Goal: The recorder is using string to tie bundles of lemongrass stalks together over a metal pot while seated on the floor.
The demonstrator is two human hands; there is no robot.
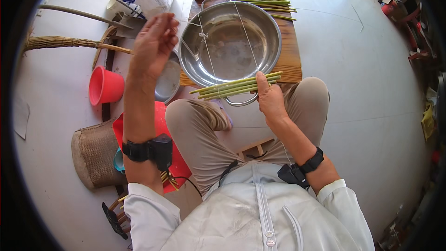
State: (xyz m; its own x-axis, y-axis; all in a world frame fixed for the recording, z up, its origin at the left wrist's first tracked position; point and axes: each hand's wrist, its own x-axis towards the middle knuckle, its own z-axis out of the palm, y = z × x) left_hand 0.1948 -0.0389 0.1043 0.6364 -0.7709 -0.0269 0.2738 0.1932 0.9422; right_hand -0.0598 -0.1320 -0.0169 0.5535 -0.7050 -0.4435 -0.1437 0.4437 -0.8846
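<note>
My right hand (271, 99) grips a small bundle of green plant stalks (230, 88) near its right end. The bundle lies crosswise over the near rim of a wide stainless steel basin (230, 42). White strings (208, 54) run across the basin, and the left one meets the stalks; a small knotted tangle shows on it. My left hand (156, 43) is raised left of the basin, fingers curled together. A thin length of string leads from its fingertips towards the tangle. Two looped handles stick out from the basin.
The basin rests on a wooden chair seat (291, 55), with loose stalks (264, 3) behind it. At left are a red bucket (106, 86), a straw broom (66, 43), a dustpan (130, 28), a metal bowl (167, 78) and a woven basket (95, 155).
</note>
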